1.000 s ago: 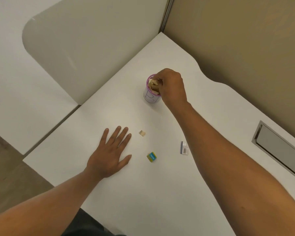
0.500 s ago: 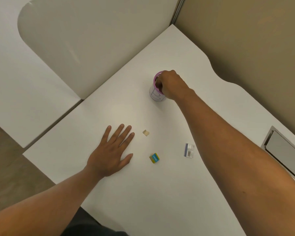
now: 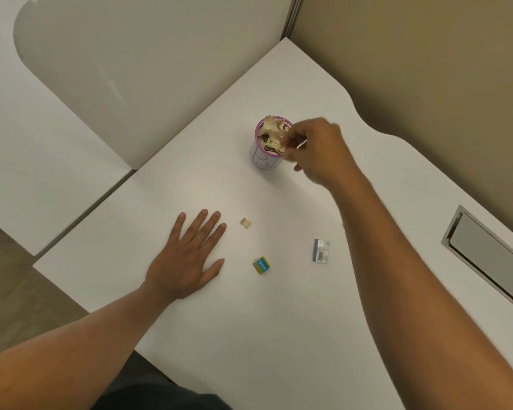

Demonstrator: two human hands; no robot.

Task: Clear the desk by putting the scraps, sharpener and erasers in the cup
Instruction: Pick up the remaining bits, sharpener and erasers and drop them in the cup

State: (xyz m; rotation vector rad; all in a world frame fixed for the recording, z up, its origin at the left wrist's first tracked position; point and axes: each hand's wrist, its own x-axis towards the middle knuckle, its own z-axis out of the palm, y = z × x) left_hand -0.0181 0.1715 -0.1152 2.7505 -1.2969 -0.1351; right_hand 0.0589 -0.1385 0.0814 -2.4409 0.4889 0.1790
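Observation:
A white cup [image 3: 262, 161] with a purple rim stands on the white desk [image 3: 279, 321], stuffed with tan paper scraps [image 3: 271, 134]. My right hand [image 3: 317, 149] hovers just right of the cup, blurred, fingers loosely curled with nothing visible in them. My left hand [image 3: 187, 258] lies flat on the desk, fingers spread. One small tan scrap [image 3: 245, 223] lies right of my left fingertips. A yellow eraser with a blue label [image 3: 261, 265] sits nearer me. A white eraser in a blue-edged sleeve [image 3: 321, 250] lies beside my right forearm.
A grey partition panel [image 3: 131, 69] rises along the desk's far-left side and a tan wall [image 3: 427, 54] runs behind. A metal cable hatch [image 3: 492, 255] is set into the desk at the right. The desk's near-left edge drops to the floor.
My right hand has come out of the cup and moved slightly right, leaving the scraps heaped in it. My left hand has stayed flat.

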